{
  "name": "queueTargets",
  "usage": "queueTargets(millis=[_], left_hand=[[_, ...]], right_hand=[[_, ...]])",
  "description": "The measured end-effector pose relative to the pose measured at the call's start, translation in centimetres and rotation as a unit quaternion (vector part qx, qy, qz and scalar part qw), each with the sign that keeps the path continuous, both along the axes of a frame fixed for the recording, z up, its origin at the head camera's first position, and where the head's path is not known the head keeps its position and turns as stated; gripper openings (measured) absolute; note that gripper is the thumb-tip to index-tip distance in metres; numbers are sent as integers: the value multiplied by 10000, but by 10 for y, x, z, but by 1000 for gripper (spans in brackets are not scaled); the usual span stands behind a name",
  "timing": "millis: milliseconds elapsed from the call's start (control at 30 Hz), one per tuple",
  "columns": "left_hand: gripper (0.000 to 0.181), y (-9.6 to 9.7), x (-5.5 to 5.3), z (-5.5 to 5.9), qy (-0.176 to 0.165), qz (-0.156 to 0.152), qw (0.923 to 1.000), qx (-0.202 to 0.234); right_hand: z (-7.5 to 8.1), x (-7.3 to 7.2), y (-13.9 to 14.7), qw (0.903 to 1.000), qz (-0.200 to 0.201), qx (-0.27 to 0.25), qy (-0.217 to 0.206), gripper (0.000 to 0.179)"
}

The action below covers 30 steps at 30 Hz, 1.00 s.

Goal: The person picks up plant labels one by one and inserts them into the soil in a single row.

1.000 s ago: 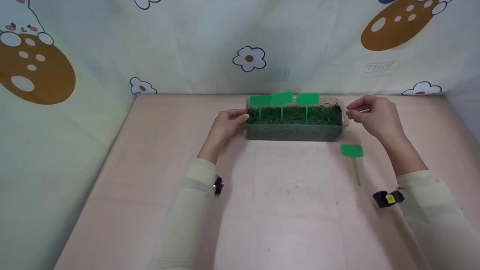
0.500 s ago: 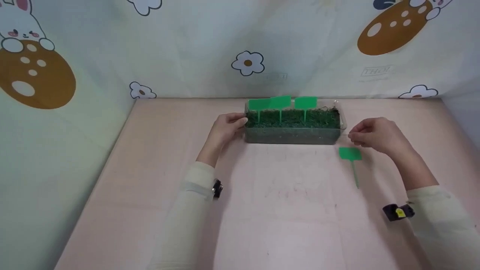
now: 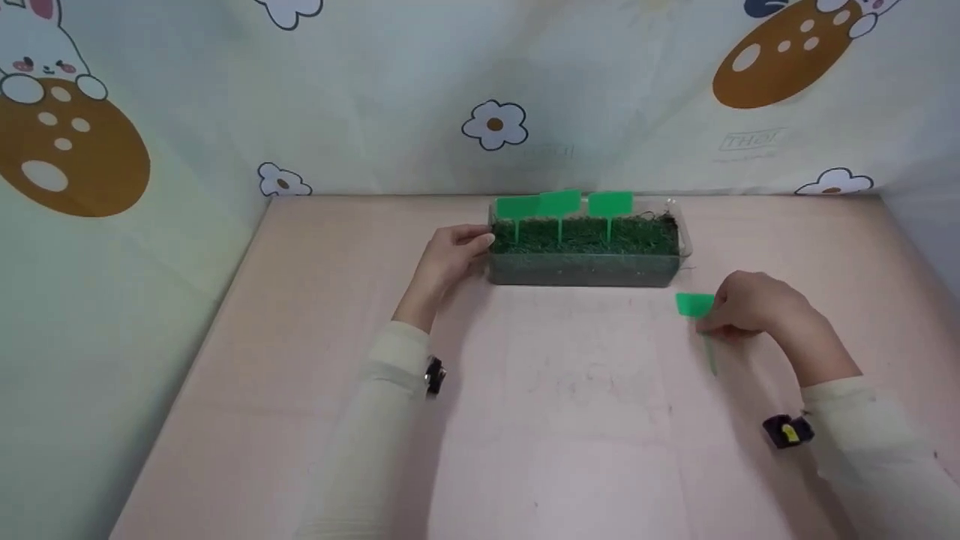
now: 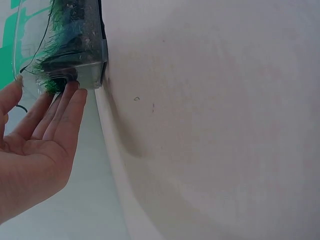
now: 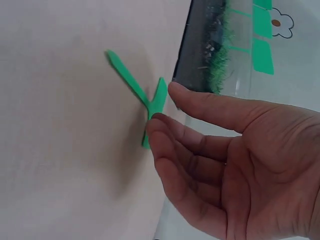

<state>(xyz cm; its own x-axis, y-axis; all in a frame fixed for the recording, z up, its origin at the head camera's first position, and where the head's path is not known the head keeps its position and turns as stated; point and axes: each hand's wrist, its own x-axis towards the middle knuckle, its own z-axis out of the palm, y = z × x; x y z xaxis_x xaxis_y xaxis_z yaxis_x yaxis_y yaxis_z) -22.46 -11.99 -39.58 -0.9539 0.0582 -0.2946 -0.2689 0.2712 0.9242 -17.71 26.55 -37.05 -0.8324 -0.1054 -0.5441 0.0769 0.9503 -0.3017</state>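
A clear planter box (image 3: 585,270) filled with green grass stands at the back of the pink table, with three green plant labels (image 3: 559,202) stuck upright in it. My left hand (image 3: 474,244) rests against the box's left end (image 4: 85,75), its fingers (image 4: 65,107) straight on the wall. A loose green label (image 3: 690,304) lies flat on the table just right of the box's front corner. My right hand (image 3: 731,311) is down over that label's head (image 5: 156,100). Its fingertips (image 5: 157,125) touch the head and the thumb lies close beside it. The label's stake (image 5: 125,72) points away from the hand.
A patterned cloth wall (image 3: 495,124) closes the table in at the back and on both sides. The box (image 5: 200,45) stands close behind my right hand. Bare pink tabletop (image 3: 570,405) stretches toward me in front of the box.
My right hand has come down from the box's right end toward me and now touches the loose label. The left hand and the box have stayed put.
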Motion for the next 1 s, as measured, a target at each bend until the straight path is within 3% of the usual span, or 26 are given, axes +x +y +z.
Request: queueTargets(millis=[233, 400, 767, 1000], left_hand=[[40, -1, 1, -2, 4, -7, 9999, -127], [39, -1, 2, -2, 14, 21, 9999, -100], [40, 0, 2, -1, 78, 24, 9999, -125], [39, 0, 1, 0, 72, 94, 9999, -79]], right_hand=[[-8, 2, -7, 9992, 27, 390, 93, 31], [-10, 2, -9, 9993, 62, 366, 59, 24], [-12, 4, -6, 9999, 77, -147, -25, 25], [-13, 0, -5, 9966, 16, -812, 136, 17]])
